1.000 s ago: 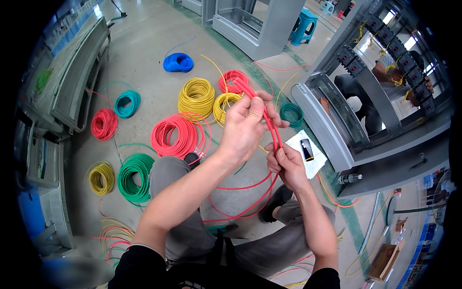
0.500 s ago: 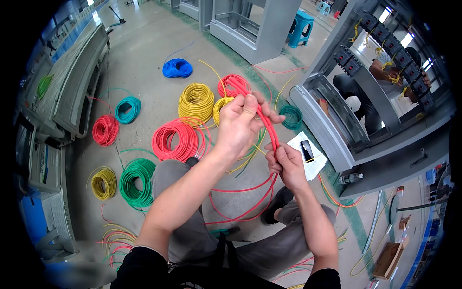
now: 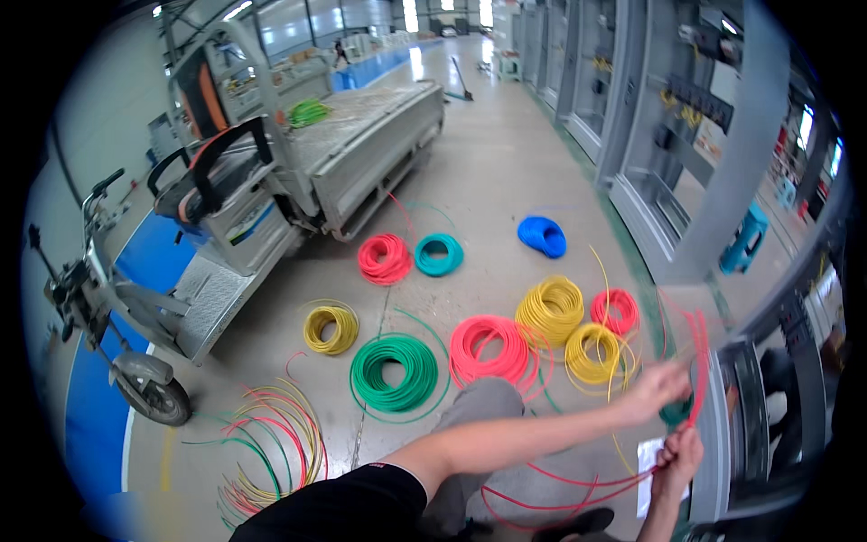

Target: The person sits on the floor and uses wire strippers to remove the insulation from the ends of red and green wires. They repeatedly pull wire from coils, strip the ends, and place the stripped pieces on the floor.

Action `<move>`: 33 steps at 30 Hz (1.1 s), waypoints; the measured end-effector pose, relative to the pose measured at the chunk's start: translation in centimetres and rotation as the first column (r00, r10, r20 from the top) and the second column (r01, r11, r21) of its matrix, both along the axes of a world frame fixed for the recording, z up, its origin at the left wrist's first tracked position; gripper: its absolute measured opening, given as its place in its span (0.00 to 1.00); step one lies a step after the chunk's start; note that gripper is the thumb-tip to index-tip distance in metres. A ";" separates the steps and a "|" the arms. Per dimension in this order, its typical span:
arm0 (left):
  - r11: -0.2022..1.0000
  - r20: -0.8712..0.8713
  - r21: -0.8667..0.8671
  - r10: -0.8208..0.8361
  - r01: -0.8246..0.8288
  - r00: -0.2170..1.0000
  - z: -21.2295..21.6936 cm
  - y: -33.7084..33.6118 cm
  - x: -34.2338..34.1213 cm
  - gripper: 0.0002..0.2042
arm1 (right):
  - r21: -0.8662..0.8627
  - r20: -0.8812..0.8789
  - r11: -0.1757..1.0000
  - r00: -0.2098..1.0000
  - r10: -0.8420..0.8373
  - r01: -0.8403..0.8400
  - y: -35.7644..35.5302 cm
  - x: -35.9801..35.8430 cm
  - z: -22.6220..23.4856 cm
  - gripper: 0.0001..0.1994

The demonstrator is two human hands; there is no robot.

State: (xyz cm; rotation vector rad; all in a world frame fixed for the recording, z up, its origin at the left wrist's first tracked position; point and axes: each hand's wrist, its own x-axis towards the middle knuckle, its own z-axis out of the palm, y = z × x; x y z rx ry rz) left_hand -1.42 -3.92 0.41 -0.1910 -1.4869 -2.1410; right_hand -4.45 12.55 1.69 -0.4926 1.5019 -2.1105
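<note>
The left hand is closed around a bundle of red wires that rises above it, and the right hand grips the same bundle just below, where the strands loop toward the floor. Beside them lie coils: yellow coil, red coil, green coil, with a grey cabinet frame just to the right.

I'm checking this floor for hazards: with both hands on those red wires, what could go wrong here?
The red wires trail in loops past the person's feet, so they could snag or trip someone. The right hand and left hand work close together near a grey cabinet, where strands might catch. Nearby coils, like the yellow coil, could tangle with loose strands.
</note>
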 end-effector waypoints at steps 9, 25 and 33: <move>0.771 0.249 -0.451 -0.375 0.449 0.893 -9.5 8.6 5.9 0.11 | -0.210 0.259 0.866 0.880 -0.399 0.454 8.6 -8.2 -0.4 0.08; 0.692 0.418 -0.668 0.046 0.273 0.907 -3.9 7.9 6.4 0.13 | -0.240 0.096 0.952 0.980 -0.173 0.191 3.5 -5.9 1.9 0.16; 0.908 0.520 -0.244 -0.174 0.341 0.836 -0.7 9.5 1.4 0.14 | -0.163 0.168 0.954 0.960 -0.225 0.252 2.8 -4.2 0.7 0.14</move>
